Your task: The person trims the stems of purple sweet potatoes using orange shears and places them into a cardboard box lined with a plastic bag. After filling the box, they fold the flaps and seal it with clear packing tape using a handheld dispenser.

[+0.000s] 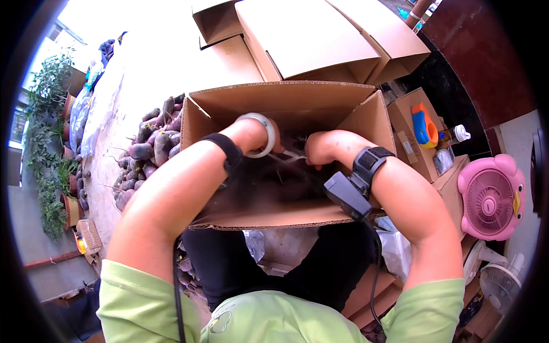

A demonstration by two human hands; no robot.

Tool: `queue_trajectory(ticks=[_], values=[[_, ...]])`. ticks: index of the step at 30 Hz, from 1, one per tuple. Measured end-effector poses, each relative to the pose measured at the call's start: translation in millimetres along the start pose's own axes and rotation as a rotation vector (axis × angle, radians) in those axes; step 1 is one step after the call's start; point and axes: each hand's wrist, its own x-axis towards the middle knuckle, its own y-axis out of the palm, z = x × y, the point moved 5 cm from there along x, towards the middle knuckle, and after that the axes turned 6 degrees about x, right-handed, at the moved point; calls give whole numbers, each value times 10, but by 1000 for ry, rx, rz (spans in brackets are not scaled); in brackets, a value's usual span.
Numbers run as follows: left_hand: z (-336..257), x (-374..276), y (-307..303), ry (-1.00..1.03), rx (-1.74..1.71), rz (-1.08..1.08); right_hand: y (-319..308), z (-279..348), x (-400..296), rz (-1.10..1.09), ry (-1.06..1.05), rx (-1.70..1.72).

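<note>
An open cardboard box [281,218] stands before me, with both my hands inside it. A thin, pale twist of clear plastic [294,155] runs between them, blurred. My left hand [273,136] wears a pale bangle [270,128] at the wrist and grips one end of the plastic; its fingers are partly hidden. The other end is pinched by my right hand [316,149], which is curled with the thumb side inward. Beneath the plastic lies a dark mass [274,180] too shadowed to tell apart. A strap with a black device [349,195] sits on my right forearm.
Purple root vegetables [150,145] are heaped left of the box. More cardboard boxes [309,38] adjoin its far side. To the right are a carton [414,133] bearing an orange and blue tape dispenser [424,125], a bottle [459,133] and a pink fan [489,199]. Potted plants [49,141] line the left.
</note>
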Motion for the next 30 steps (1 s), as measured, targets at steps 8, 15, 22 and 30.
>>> queue_trajectory(ticks=[8, 15, 22, 30], values=[[23, 340, 594, -280, 233, 105, 471, 390, -8, -56, -253, -192], [-33, -60, -34, -109, -97, -75, -174, 183, -122, -317, -196, 1047], [79, -133, 112, -233, -553, -180, -19, 294, -121, -182, -86, 1404], [88, 31, 174, -62, -577, -207, 65, 322, -48, -96, -91, 1326]])
